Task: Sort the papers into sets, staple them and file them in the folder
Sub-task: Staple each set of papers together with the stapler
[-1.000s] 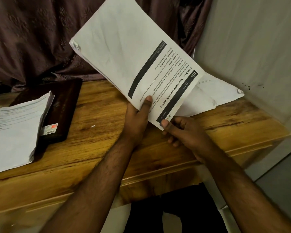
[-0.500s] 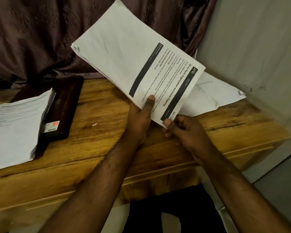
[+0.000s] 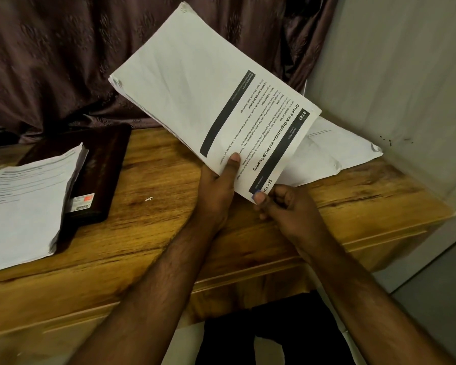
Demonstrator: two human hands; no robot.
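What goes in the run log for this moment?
left hand: grips sheaf | right hand: pinches its corner | stack: on folder

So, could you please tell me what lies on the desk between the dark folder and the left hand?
In the head view, bare wooden desk separates the dark folder from the left hand, apart from one tiny white scrap.

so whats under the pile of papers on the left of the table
A dark folder lies under the pile of papers, its right part and a label sticking out. The pile's near end rests on the wooden table. Whatever else lies beneath the pile is covered.
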